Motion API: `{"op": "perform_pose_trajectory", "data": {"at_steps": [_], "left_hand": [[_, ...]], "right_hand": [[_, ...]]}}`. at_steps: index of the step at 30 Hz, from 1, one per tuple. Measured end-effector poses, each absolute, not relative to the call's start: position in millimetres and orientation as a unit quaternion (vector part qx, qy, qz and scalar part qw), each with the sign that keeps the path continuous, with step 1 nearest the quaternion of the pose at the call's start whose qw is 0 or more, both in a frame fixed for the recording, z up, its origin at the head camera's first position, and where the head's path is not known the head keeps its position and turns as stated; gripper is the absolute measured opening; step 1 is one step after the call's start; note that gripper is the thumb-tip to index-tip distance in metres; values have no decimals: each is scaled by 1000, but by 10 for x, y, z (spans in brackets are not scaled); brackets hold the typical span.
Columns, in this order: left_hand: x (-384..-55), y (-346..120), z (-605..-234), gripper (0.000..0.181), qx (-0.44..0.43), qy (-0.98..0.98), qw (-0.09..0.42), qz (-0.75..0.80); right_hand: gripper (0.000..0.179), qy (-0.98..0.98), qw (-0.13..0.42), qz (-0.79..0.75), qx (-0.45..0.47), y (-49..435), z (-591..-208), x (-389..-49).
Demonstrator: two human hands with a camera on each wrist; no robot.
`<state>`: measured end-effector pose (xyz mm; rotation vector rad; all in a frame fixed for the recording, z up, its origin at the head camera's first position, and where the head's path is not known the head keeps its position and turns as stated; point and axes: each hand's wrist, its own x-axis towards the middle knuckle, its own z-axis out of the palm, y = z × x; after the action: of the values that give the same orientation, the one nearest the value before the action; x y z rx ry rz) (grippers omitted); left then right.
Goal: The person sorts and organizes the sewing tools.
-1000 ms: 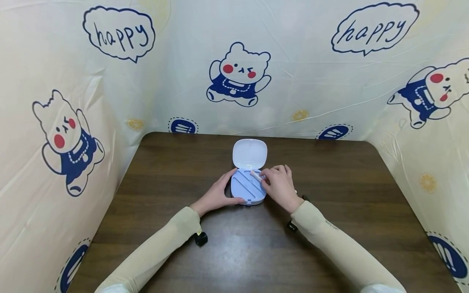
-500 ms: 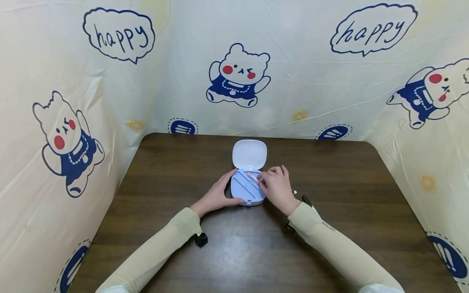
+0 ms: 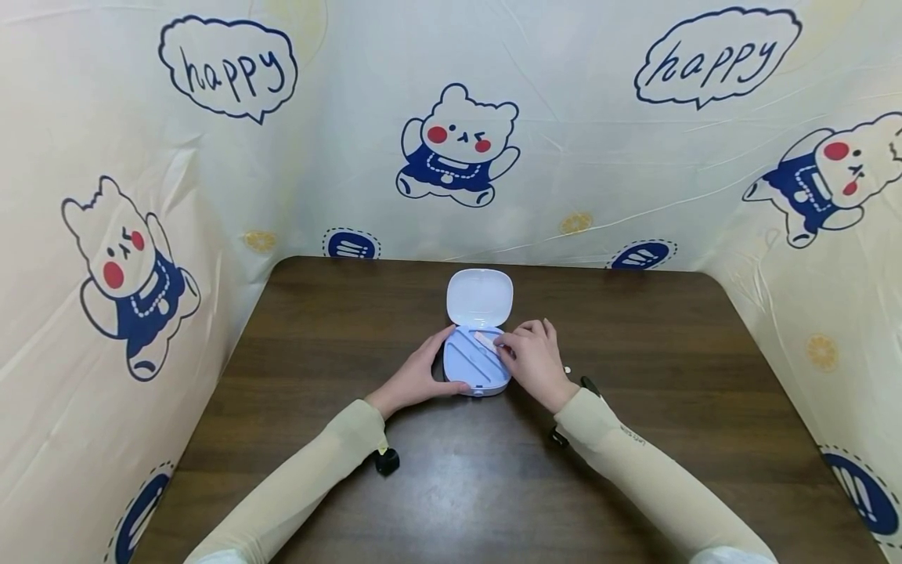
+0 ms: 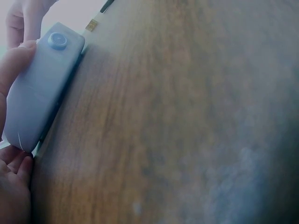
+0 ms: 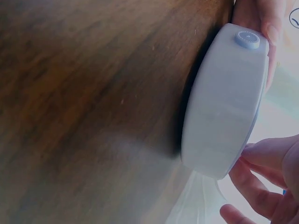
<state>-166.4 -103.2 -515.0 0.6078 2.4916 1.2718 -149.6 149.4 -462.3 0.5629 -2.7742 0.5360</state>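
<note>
A light blue hinged case (image 3: 470, 362) lies on the table with its whitish lid (image 3: 480, 298) raised at the back. Diagonal grooves run across its inside. My left hand (image 3: 417, 376) grips the case's left side, thumb at the front and fingers at the back. Over the right half of the case, my right hand (image 3: 534, 362) pinches one end of a small pale pink and white stick (image 3: 484, 340), which lies along the upper groove. In the right wrist view, the thumb and index finger meet at the rim of the case's white side wall (image 5: 224, 98); the stick is hidden there.
The dark wooden table (image 3: 338, 313) stretches around the case. A printed cloth (image 3: 578, 149) with cartoon bears hangs behind the table and down both sides. A small black device (image 3: 387, 460) hangs at the left cuff. A round button (image 4: 57, 41) marks the case's front.
My right hand has shifted slightly left and down over the case, and the stick has lowered into the upper groove. The left hand keeps its grip on the case.
</note>
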Motion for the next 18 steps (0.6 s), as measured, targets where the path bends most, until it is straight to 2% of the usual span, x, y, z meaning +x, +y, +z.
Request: {"op": "perform_pose_trajectory", "data": {"at_steps": [18], "left_hand": [[-1672, -1033, -5158, 113, 212, 861, 134, 443]], "right_hand": [[10, -958, 94, 176, 205, 1500, -4589, -1534]]}}
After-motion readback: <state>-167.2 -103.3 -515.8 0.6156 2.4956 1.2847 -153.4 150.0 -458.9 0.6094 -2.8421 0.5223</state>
